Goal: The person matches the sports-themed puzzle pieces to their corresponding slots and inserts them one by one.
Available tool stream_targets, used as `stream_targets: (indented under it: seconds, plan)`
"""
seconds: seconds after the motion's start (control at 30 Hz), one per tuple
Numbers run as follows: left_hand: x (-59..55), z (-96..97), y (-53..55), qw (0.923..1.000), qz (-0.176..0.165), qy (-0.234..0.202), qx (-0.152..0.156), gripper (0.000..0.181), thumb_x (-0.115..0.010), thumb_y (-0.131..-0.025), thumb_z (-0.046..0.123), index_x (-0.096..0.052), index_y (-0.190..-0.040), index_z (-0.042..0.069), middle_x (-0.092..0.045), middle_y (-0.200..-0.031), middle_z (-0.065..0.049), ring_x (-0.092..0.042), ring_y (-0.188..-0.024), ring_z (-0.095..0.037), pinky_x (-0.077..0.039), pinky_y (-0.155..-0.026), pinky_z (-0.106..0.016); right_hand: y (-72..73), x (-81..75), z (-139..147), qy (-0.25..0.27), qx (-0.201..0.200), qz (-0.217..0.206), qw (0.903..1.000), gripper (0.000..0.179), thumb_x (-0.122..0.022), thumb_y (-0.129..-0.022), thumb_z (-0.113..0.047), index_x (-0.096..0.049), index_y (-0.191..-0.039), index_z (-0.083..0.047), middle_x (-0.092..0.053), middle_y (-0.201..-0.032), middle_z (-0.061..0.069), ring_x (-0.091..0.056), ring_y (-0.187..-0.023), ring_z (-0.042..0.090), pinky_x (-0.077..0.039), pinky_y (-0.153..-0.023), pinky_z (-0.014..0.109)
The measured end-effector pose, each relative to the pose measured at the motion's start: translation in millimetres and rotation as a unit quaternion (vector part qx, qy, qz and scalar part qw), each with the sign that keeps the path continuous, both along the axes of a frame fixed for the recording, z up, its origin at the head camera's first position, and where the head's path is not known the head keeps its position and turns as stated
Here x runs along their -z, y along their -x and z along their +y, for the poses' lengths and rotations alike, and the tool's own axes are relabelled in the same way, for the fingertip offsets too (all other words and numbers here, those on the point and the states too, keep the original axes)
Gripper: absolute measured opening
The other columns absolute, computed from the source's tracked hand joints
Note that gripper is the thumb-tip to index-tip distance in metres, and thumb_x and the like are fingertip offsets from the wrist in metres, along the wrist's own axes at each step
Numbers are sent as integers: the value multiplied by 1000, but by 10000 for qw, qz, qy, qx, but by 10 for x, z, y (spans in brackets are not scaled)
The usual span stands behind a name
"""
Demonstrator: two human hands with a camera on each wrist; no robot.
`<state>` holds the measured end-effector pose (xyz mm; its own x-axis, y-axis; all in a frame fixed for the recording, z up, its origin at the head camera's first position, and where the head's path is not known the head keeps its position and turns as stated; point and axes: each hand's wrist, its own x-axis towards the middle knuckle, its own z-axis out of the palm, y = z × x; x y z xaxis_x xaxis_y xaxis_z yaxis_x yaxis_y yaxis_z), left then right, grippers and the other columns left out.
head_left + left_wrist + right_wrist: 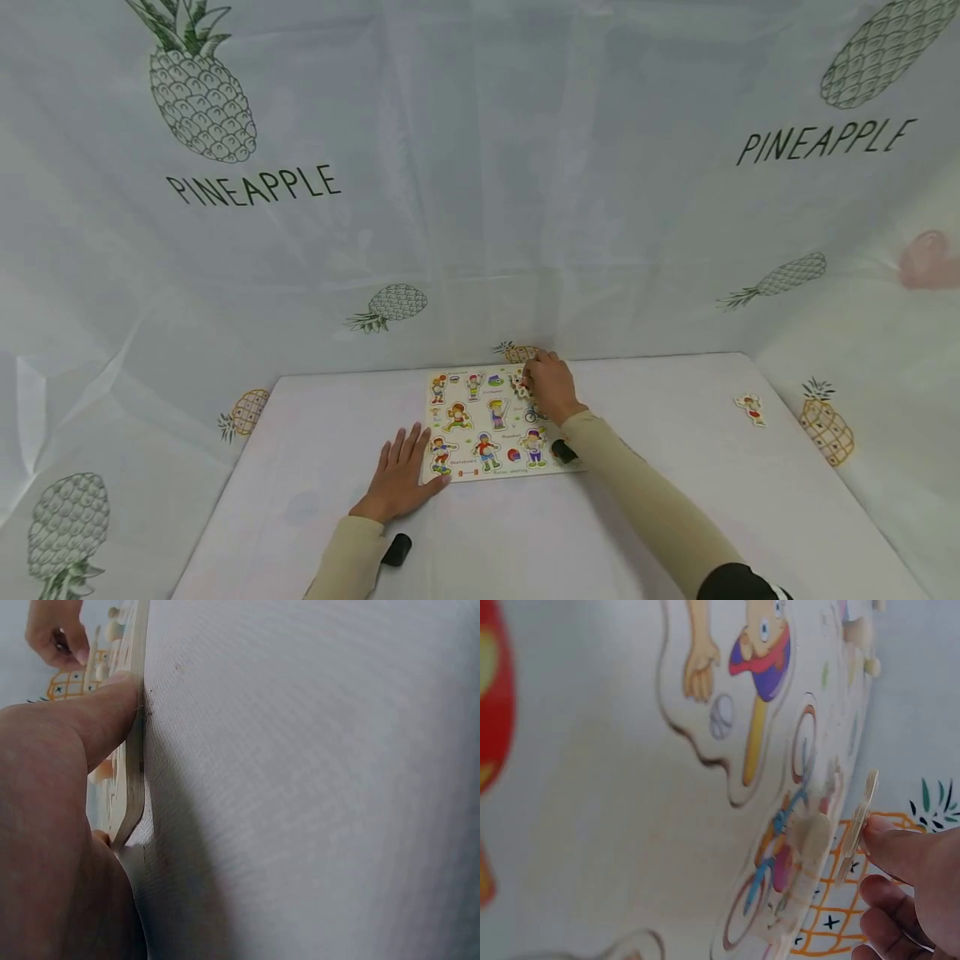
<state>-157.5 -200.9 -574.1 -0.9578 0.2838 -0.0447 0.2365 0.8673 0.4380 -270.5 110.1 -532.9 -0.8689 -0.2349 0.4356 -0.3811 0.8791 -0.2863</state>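
A wooden knob puzzle board printed with cartoon children and sports gear lies on the white table. My right hand pinches a thin puzzle piece over the board's far right corner. From the right wrist, that piece shows edge-on and raised off the board, beside the bicycle piece with its round knob. At the near left corner my left hand lies with fingers spread, its thumb resting on the board's near edge.
One loose piece, a small figure in red, lies far off on the table's right side. Behind the table hangs a pale curtain with pineapple prints. Black camera mounts are on both wrists.
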Motion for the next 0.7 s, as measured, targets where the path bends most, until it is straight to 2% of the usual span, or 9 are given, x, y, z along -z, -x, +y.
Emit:
stream_targets:
  seconds: [0.17, 0.5, 0.7]
  plan:
    - [-82, 20, -43, 9996, -22, -261, 65, 97, -63, -97, 62, -32, -163, -2, -23, -172, -25, -14, -159, -51, -8, -127, -69, 68, 48, -34, -179, 64, -175, 9997, 11, -79, -94, -3, -75, -85, -7, -64, -92, 11, -61, -90, 32, -57, -77, 49]
    - [-257, 75, -57, 9992, -388, 132, -32, 92, -70, -97, 51, -32, -164, -1, -23, -173, -23, -16, -160, -49, -11, -128, -66, 157, 77, -85, -324, 114, -360, 9988, 21, -78, -97, -7, -69, -78, -9, -65, -92, 12, -62, -93, 32, -57, -82, 48]
    - [-281, 75, -70, 9993, -359, 137, -26, 92, -69, -97, 51, -32, -163, -1, -24, -173, -23, -16, -159, -49, -12, -128, -67, 171, 48, -121, -264, 77, -376, 9989, 16, -80, -95, -8, -74, -80, -7, -71, -105, 16, -66, -109, 38, -58, -95, 51]
